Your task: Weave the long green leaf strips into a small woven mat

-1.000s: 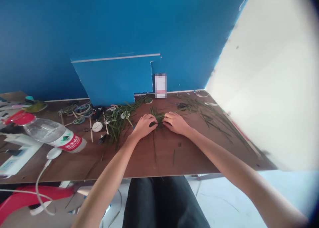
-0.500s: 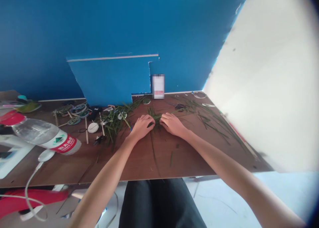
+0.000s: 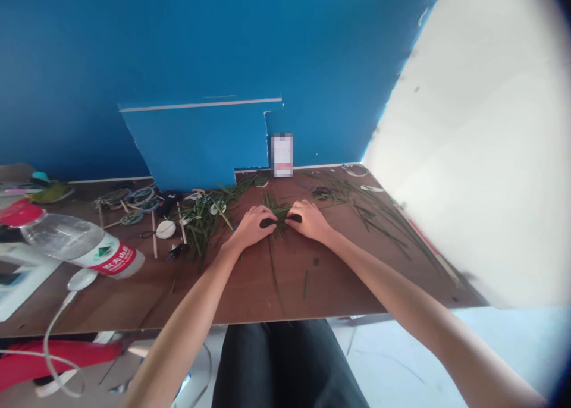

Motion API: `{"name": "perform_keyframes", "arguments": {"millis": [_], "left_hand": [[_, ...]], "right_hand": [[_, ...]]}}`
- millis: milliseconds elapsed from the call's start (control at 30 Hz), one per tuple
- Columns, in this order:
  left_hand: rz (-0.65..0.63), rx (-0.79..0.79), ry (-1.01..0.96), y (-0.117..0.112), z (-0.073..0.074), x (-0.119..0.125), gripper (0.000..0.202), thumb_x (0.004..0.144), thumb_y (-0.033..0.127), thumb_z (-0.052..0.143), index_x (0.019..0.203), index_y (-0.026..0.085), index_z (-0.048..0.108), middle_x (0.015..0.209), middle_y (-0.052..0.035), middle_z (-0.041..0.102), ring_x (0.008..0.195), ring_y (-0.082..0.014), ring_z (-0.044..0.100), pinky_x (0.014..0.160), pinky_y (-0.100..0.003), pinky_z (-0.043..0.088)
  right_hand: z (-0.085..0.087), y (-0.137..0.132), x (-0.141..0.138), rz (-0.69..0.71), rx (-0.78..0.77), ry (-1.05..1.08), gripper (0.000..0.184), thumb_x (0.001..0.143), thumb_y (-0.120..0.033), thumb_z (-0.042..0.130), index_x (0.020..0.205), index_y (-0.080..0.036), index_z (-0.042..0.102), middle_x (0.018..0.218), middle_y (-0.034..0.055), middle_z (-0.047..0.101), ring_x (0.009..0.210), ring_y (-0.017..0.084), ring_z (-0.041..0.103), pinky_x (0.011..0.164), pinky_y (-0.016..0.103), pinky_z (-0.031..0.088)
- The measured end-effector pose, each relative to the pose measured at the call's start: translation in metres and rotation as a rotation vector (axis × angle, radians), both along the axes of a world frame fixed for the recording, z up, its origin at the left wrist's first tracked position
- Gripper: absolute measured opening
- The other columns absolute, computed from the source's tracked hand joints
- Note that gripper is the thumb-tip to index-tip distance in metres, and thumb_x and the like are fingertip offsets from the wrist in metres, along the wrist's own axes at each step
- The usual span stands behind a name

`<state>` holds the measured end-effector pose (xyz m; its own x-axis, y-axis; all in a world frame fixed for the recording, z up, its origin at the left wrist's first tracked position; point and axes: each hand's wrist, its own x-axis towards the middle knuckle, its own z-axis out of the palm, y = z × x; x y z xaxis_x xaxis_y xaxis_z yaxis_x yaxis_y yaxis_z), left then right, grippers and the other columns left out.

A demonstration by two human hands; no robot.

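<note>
Between my hands, at the middle of the brown table [image 3: 250, 295], lies a small bunch of green grass-like strips [image 3: 279, 209]. My left hand [image 3: 256, 225] pinches its left side, thumb and fingers curved toward each other. On the right side my right hand [image 3: 308, 219] pinches the same strips, its thumb and index finger forming a loop. Part of the bunch is hidden behind the fingers. One long strip [image 3: 273, 265] trails from it toward the table's front edge. A heap of loose green strips [image 3: 200, 223] lies left of my left hand.
A water bottle [image 3: 84, 244] with a red cap tilts over the table's left side, near a white cable [image 3: 51, 330]. Further back are coiled rings [image 3: 143, 195], sticks and a white disc [image 3: 166, 229]. A phone-like object [image 3: 282, 155] leans on the blue wall. More strips [image 3: 379, 217] lie right.
My fingers have shifted slightly on the strips, and the gap inside each hand's curve has widened. Both hands stay in nearly the same place.
</note>
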<state>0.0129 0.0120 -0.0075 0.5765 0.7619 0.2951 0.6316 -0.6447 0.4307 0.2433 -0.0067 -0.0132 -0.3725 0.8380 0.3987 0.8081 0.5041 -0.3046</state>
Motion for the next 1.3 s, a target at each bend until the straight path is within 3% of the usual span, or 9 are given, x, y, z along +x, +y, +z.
{"name": "perform_keyframes", "arguments": {"millis": [267,533,700,967,1300], "left_hand": [[-0.033,-0.009,-0.020,0.001,0.002,-0.001,0.020,0.092,0.033,0.055,0.101,0.024,0.071,0.110,-0.0050,0.063,0.108,-0.0237,0.055,0.101,-0.042,0.042],[-0.082,-0.017,-0.053,-0.001,0.008,-0.005,0.027,0.088,0.015,0.047,0.103,0.023,0.068,0.111,-0.0046,0.065,0.112,-0.0221,0.056,0.103,-0.040,0.042],[-0.163,-0.043,-0.041,-0.001,0.013,-0.014,0.022,0.088,0.022,0.054,0.106,0.023,0.066,0.119,-0.0048,0.064,0.117,-0.0217,0.055,0.106,-0.039,0.041],[-0.161,-0.013,0.021,-0.002,0.012,-0.013,0.023,0.090,0.031,0.058,0.111,0.027,0.068,0.123,-0.0046,0.062,0.119,-0.0232,0.053,0.108,-0.041,0.039],[-0.176,0.012,0.065,-0.005,0.015,-0.010,0.025,0.090,0.027,0.057,0.111,0.028,0.070,0.121,-0.0048,0.062,0.118,-0.0235,0.053,0.108,-0.042,0.038]], "right_hand": [[0.000,0.000,-0.001,-0.013,0.004,0.009,0.014,0.089,-0.035,0.067,0.087,-0.021,0.069,0.092,0.0045,0.066,0.095,0.023,0.053,0.078,0.034,0.031],[0.002,-0.005,-0.002,0.065,0.072,-0.027,0.015,0.094,-0.032,0.058,0.092,-0.021,0.068,0.099,0.0060,0.064,0.098,0.022,0.050,0.081,0.034,0.031],[0.004,-0.007,-0.003,0.104,0.066,-0.044,0.017,0.096,-0.030,0.054,0.095,-0.021,0.068,0.100,0.0063,0.064,0.098,0.022,0.050,0.081,0.034,0.031],[0.006,-0.009,-0.002,0.231,0.059,-0.049,0.022,0.095,-0.020,0.051,0.104,-0.023,0.071,0.104,0.0069,0.063,0.101,0.022,0.050,0.082,0.034,0.032],[0.009,-0.013,-0.002,0.425,0.024,-0.043,0.037,0.084,-0.003,0.052,0.099,-0.027,0.075,0.112,0.0054,0.064,0.107,0.022,0.052,0.092,0.039,0.036]]}}
